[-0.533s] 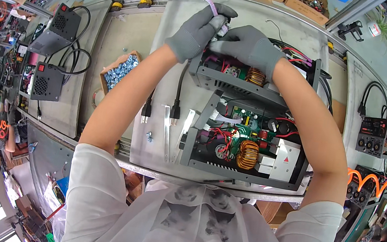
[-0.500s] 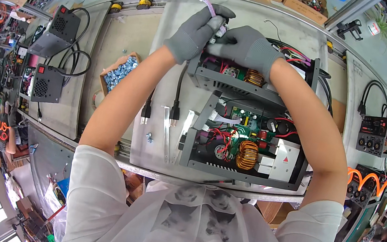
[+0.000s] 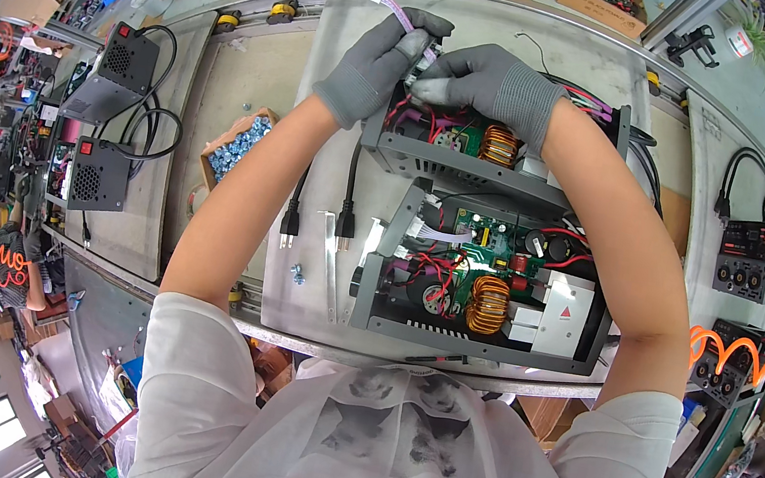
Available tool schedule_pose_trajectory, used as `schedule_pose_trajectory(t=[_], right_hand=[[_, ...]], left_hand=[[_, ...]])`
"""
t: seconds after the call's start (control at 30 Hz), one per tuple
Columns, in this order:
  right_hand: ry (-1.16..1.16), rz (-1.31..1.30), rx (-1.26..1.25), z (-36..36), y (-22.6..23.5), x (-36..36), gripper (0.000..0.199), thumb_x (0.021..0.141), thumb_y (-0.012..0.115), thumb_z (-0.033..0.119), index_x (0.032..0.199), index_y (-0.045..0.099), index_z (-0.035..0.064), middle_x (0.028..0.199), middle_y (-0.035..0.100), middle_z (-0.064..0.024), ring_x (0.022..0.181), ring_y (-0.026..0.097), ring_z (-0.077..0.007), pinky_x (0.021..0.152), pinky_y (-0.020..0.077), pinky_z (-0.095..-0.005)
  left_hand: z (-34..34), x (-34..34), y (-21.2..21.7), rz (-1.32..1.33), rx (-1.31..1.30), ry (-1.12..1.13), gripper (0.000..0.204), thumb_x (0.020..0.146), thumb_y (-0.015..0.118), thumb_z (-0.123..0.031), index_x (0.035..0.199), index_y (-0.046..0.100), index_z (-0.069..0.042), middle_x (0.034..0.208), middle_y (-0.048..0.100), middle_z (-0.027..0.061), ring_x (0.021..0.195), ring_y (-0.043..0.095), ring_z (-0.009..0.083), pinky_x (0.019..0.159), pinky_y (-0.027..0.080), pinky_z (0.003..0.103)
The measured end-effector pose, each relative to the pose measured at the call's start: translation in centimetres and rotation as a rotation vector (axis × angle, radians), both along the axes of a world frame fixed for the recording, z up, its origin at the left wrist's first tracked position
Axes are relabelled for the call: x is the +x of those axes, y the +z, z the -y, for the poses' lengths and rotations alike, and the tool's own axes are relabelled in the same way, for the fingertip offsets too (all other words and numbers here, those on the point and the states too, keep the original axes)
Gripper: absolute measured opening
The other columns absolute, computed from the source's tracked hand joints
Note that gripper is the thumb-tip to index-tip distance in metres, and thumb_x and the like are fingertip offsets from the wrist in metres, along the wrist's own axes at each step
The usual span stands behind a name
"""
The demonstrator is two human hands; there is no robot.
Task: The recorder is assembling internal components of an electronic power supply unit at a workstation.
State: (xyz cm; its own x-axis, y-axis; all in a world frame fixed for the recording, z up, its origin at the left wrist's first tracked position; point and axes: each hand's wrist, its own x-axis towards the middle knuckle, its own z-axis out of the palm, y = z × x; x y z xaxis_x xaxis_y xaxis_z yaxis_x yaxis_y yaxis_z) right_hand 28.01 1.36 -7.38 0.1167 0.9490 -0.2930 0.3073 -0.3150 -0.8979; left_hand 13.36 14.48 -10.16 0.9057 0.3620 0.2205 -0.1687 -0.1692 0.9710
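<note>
Factory bench [image 3: 256, 89]: gloved left hand [image 3: 377, 65] pinches a purple cable [image 3: 400, 14]; right hand [image 3: 488, 81] grips its connector over the open chassis [image 3: 476, 154]. Wiring step; seating needs alignment.

Two open chassis [image 3: 487, 276] mid-table, plugs [image 3: 317, 224] left of them, screw box [image 3: 237, 146] farther left

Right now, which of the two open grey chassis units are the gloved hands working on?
The far unit, at the pallet's top edge: the left hand and right hand meet over its wiring. The near unit lies untouched.
</note>
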Motion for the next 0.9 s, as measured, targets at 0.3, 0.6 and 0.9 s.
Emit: schedule_pose_trajectory(t=[0.3, 0.6, 0.9], right_hand=[[-0.170, 0.799, 0.064, 0.5, 1.7, 1.2, 0.027, 0.089, 0.070, 0.028, 0.101, 0.073, 0.0035, 0.086, 0.072, -0.0104, 0.078, 0.070, -0.0194, 0.073, 0.0548, -0.0365], [-0.462, -0.053, -0.089, 0.0, 2.3, -1.4, 0.033, 0.090, 0.064, 0.026, 0.111, 0.069, 0.0013, 0.098, 0.074, -0.0161, 0.100, 0.070, -0.0294, 0.089, 0.0526, -0.0386], [-0.265, 0.410, 0.090, 0.0, 0.6, -0.8, 0.055, 0.088, 0.070, 0.022, 0.136, 0.051, 0.0038, 0.102, 0.070, -0.0125, 0.089, 0.067, -0.0181, 0.082, 0.0538, -0.0331]], left_hand=[[0.1, 0.1, 0.4, 0.000, 0.039, 0.002, 0.029, 0.105, 0.044, -0.020, 0.124, 0.059, -0.003, 0.109, 0.061, 0.0030, 0.101, 0.053, 0.0113, 0.095, 0.043, 0.028], [-0.4, -0.1, 0.4, -0.036, 0.137, 0.034, 0.028, 0.104, 0.047, -0.022, 0.122, 0.060, -0.004, 0.113, 0.063, 0.0051, 0.106, 0.055, 0.0140, 0.097, 0.043, 0.030], [-0.9, 0.1, 1.4, -0.100, 0.486, 0.070, 0.025, 0.094, 0.064, -0.022, 0.116, 0.065, -0.010, 0.119, 0.063, 0.0094, 0.109, 0.061, 0.0243, 0.096, 0.047, 0.035]])
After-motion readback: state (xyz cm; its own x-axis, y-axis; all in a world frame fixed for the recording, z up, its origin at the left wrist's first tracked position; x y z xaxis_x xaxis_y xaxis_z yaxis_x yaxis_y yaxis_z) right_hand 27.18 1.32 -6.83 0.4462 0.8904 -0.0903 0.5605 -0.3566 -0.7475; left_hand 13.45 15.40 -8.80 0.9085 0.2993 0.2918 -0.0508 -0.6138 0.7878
